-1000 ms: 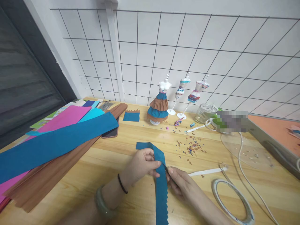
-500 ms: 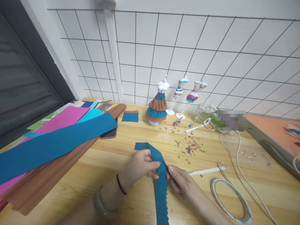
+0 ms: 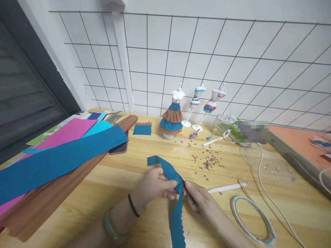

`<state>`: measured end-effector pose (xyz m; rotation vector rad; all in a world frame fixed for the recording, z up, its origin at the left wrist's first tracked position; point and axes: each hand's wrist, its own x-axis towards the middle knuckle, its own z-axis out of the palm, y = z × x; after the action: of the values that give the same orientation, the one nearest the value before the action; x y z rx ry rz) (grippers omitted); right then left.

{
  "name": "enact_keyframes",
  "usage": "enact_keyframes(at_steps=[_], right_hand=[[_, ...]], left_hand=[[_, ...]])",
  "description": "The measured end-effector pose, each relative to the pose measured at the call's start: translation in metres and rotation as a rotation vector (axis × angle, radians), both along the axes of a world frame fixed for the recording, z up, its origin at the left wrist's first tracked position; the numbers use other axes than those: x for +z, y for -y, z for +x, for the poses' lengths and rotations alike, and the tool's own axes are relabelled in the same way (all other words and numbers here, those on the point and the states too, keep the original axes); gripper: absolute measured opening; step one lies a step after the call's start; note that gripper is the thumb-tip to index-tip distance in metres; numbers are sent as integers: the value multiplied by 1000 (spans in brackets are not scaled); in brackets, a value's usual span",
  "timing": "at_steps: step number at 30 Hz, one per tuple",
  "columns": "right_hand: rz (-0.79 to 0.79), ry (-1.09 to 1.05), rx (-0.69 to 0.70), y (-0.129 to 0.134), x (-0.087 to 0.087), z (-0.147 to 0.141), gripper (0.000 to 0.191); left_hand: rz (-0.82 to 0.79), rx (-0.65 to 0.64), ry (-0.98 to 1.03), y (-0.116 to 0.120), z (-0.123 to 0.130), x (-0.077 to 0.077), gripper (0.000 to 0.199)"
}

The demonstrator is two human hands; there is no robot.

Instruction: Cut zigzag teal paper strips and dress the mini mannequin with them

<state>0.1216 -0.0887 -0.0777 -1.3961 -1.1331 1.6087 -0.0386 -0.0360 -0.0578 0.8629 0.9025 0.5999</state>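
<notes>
A blue fabric strip [image 3: 178,220] runs from the middle of the table toward me, and its lower right edge is cut in zigzags. My left hand [image 3: 156,184] pinches it between thumb and fingers, near a bend. Dark scissors [image 3: 189,195] are in my right hand [image 3: 201,199], which is closed around them; the blades meet the strip's right edge and are partly hidden. Beyond my hands, a small dress form [image 3: 177,94] wears a blue and brown tiered skirt [image 3: 172,116].
Blue fabric [image 3: 64,159] and brown pleated fabric [image 3: 51,203] lie at left, partly over a phone [image 3: 120,147]. Fabric scraps [image 3: 210,162] are scattered right of centre. A tape roll [image 3: 235,206], a white cord [image 3: 269,196] and a glass jar [image 3: 223,124] are on the right.
The strip has twisted and curved more near my left hand, and its lower part has shifted slightly left. Both hands keep their hold. The whole view has moved slightly.
</notes>
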Motion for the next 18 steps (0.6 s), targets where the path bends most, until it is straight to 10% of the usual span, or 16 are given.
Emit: enact_keyframes(at_steps=[18], right_hand=[[11, -6, -20, 0, -4, 2, 45]], left_hand=[[-12, -24, 34, 2, 1, -6, 33]])
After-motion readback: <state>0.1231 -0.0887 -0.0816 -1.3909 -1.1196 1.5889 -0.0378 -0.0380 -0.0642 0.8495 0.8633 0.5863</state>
